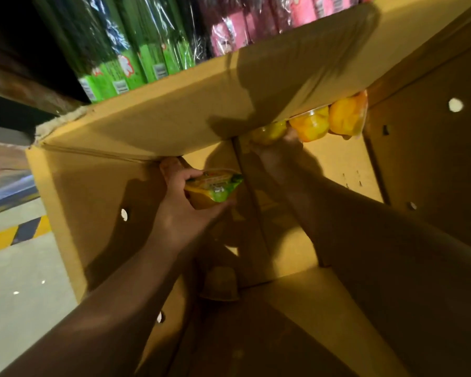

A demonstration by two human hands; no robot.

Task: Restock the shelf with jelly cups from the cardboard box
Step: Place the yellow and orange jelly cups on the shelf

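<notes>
One jelly cup [215,186], likely light and slick, sat inside the cardboard box [93,191], left hand [182,197] curled round its stiffer rim; right hand [278,151], at cups [324,123] just beyond, grip impossible to tell.

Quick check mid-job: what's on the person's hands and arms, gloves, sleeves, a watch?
Both bare: no gloves on the left hand or right hand, no sleeves on either forearm in view. No watch, band or ring shows on the left; the right is in shadow, so I cannot tell there.
</notes>
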